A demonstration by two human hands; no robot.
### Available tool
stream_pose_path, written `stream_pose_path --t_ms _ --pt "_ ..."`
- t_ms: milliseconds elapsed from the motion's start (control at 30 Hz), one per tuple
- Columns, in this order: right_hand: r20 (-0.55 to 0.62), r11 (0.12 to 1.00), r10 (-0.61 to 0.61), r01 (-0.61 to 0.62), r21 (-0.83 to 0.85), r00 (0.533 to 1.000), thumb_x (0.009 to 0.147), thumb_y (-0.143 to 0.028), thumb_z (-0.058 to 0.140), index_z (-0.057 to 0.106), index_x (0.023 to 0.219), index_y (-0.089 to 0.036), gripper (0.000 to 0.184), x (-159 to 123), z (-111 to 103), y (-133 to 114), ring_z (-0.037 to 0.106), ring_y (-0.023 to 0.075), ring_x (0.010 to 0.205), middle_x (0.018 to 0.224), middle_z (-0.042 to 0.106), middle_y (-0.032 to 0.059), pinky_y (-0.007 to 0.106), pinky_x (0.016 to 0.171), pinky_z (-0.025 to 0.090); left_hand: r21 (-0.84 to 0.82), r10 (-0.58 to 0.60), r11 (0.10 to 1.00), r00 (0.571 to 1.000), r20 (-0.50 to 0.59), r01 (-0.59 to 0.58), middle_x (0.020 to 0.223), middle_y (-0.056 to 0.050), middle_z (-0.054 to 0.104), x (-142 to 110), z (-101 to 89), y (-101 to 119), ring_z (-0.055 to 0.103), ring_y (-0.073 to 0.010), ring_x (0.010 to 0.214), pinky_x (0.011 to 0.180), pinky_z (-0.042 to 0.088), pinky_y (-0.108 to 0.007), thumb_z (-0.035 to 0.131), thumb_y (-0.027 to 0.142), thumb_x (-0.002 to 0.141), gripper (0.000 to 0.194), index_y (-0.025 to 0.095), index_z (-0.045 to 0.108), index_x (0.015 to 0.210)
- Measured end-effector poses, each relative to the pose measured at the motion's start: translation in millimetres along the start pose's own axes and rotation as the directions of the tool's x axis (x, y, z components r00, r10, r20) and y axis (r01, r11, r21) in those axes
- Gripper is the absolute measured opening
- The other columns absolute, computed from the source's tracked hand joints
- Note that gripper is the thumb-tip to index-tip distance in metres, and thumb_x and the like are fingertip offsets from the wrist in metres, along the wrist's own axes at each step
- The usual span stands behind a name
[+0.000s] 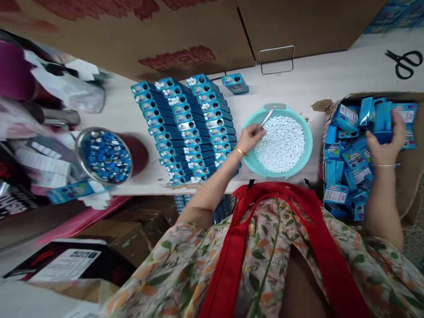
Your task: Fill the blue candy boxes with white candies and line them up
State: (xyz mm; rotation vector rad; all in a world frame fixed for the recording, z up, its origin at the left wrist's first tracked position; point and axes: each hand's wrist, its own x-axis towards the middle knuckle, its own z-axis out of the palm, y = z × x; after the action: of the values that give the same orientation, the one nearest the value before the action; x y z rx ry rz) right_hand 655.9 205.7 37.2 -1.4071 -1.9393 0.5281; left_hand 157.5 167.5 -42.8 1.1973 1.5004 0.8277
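My left hand [251, 138] is closed around the handle of a metal spoon [266, 118], at the left side of a mint-green bowl [308, 148]. White pellets [281, 143] fill much of that bowl. Over on the right, my right hand [389, 141] grips a small blue box [383, 121] above an open cardboard carton [412, 176]. Many similar blue boxes [356, 154] lie jumbled in the carton. Left of the bowl, rows of blue boxes [187, 132] stand with round holes facing up, and white pellets show in several. The spoon's bowl end is hard to make out.
A metal container of shiny blue pieces [107, 157] stands at the left. One blue box [235, 84] sits apart behind the bowl, near a wire stand [276, 59]. Black scissors [404, 63] lie at the far right. Large cardboard boxes [198, 31] line the back.
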Motion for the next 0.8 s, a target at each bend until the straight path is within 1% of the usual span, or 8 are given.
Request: stream_pose_path --t_ms 67,167,267,367,467,567,700,800 --pt "0.021 0.994 -0.087 0.088 -0.071 0.996 0.094 -0.052 0.081 0.039 0.176 -0.047 0.092 -12.7 37.7 -51.5 0.040 0.0476 0.170 0.185 0.042 -0.0024 0.075 0.143 0.029 -0.247 -0.150 0.951 0.976 0.157 0.186 0.067 0.001 0.065 -35.9 45.4 17.7 0.046 -0.0086 0.053 0.052 0.036 -0.024 0.078 0.077 0.088 0.060 0.020 0.065 0.083" --pt "0.313 0.981 -0.188 0.165 0.100 0.931 0.090 -0.060 0.081 0.050 0.171 -0.045 0.088 -44.4 105.2 -113.0 0.027 0.0487 0.177 0.188 0.037 -0.0030 0.079 0.144 0.025 -0.500 -0.253 0.791 0.933 0.255 0.351 0.073 0.000 0.070 -63.4 89.8 38.2 0.043 -0.0064 0.046 0.044 0.029 -0.022 0.071 0.091 0.087 0.072 0.020 0.065 0.097" --pt "0.440 0.974 -0.093 -0.011 0.228 0.893 0.084 -0.077 0.082 0.039 0.176 -0.038 0.110 -78.3 155.7 -136.7 0.018 0.0451 0.180 0.191 0.029 0.0049 0.077 0.145 0.020 -0.541 -0.216 0.784 0.950 0.225 0.306 0.060 0.009 0.052 -70.6 94.3 41.1 0.042 -0.0061 0.046 0.044 0.029 -0.021 0.084 0.092 0.072 0.076 0.023 0.055 0.087" --pt "0.384 0.844 0.221 -0.373 0.385 0.897 0.077 -0.090 0.081 0.028 0.179 -0.031 0.128 -99.3 178.0 -138.3 0.024 0.0397 0.179 0.190 0.029 0.0131 0.068 0.145 0.028 -0.475 -0.116 0.840 0.942 0.315 0.262 0.060 0.010 0.047 -73.3 77.1 28.5 0.043 -0.0067 0.048 0.048 0.032 -0.022 0.086 0.093 0.069 0.079 0.023 0.054 0.087" --pt "0.437 0.582 0.420 -0.606 0.542 0.795 0.084 -0.084 0.080 0.056 0.156 -0.032 0.091 -104.2 183.8 -136.1 0.065 0.0331 0.150 0.160 0.068 0.0104 0.059 0.131 0.053 -0.311 -0.038 0.936 0.924 0.381 0.166 0.069 0.006 0.055 -68.7 60.4 7.9 0.049 -0.0104 0.054 0.054 0.040 -0.025 0.080 0.089 0.080 0.074 0.022 0.063 0.104" --pt "0.333 0.515 0.517 -0.597 0.615 0.789 0.081 -0.073 0.089 0.067 0.126 -0.030 0.065 -102.7 182.6 -129.8 0.078 0.0253 0.117 0.126 0.081 0.0037 0.050 0.118 0.064 0.080 -0.012 0.997 0.985 0.170 -0.002 0.090 -0.003 0.069 -49.2 45.0 -17.1 0.066 -0.0188 0.077 0.076 0.053 -0.032 0.070 0.066 0.102 0.053 0.020 0.064 0.127" --pt "0.155 0.599 0.568 -0.536 0.595 0.808 0.074 -0.065 0.096 0.067 0.118 -0.030 0.063 -103.1 179.3 -116.1 0.076 0.0230 0.110 0.115 0.078 0.0008 0.047 0.114 0.066 0.633 0.011 0.774 0.999 -0.040 0.017 0.129 -0.018 0.074 -16.4 27.5 -47.8 0.070 -0.0319 0.120 0.102 0.055 -0.045 0.050 0.030 0.114 0.027 0.019 0.068 0.131" --pt "0.141 0.604 0.573 -0.532 0.594 0.808 0.072 -0.064 0.097 0.067 0.117 -0.031 0.063 -102.3 180.8 -111.7 0.077 0.0230 0.110 0.114 0.078 0.0007 0.045 0.111 0.067 0.764 0.001 0.644 0.999 -0.050 0.038 0.141 -0.020 0.071 -2.7 32.7 -57.1 0.067 -0.0362 0.129 0.103 0.055 -0.049 0.038 0.015 0.112 0.040 0.019 0.071 0.134"
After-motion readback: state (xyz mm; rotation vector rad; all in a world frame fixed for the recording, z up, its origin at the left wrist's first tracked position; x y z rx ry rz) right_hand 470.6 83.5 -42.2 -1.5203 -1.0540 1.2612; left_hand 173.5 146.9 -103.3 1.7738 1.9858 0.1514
